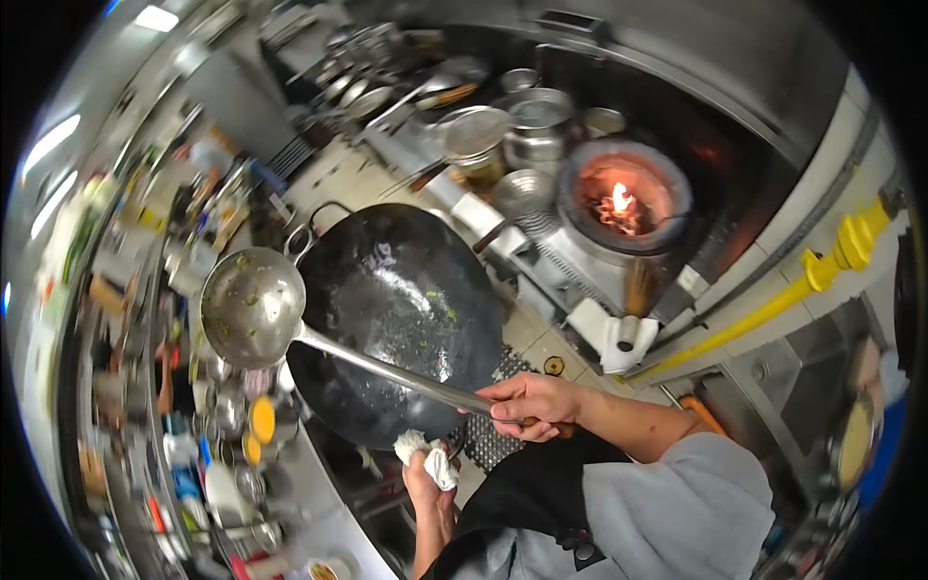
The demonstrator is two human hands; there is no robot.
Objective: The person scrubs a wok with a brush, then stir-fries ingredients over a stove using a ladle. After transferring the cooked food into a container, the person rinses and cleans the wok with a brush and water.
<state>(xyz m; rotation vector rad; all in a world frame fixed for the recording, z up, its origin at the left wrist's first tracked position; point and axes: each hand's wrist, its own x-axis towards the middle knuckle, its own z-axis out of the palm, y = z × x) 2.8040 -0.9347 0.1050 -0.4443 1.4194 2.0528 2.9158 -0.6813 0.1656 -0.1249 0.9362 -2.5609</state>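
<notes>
My right hand [532, 406] is closed around the handle of a long metal ladle [387, 372]. The ladle's round bowl, with green bits stuck inside, reaches out over the far left side of a large dark wok [396, 280]. Scraps of green food and a wet shine show on the wok's inner surface. At the wok's near rim, my left hand [430, 488] grips the wok's handle through a folded white cloth [440, 467]. The wok is off the burner, tilted above the floor between the stove and the counter.
A lit burner [623, 198] burns at the upper right, beside metal pots [538, 121] and a strainer [524, 193]. A bamboo brush [635, 300] rests on the stove edge. A yellow pipe [773, 300] runs along the right. Containers crowd the left counter [319, 503].
</notes>
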